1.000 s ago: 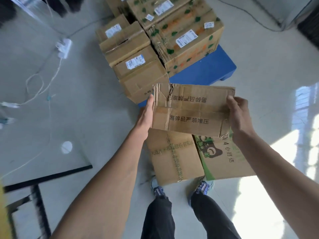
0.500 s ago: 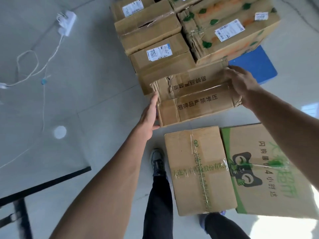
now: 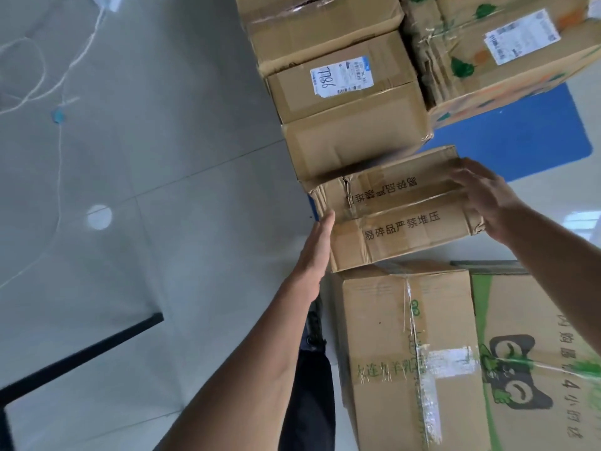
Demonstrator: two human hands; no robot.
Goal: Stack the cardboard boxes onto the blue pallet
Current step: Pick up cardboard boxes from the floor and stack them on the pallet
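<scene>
Trailing far left of my fingers: a thin white cable looping over the grey tiled floor.
Left hand: I see fingers straight and together, flat against the left end of the box, with nothing gripped.
Between my two sets of fingers: the creased brown cardboard box with black printed characters, taped along its top and tight against the stack. I cannot tell whether its base rests on the pallet.
Right hand: fingers spread and nearly straight across the box's top at its right end, palm against that end, not curled round it.
Beyond the fingertips: a brown carton with a white shipping label and a leaf-printed carton beside it, both on the blue plastic pallet.
Below my wrists: a taped plain brown carton and a green cat-printed carton, side by side on the floor.
</scene>
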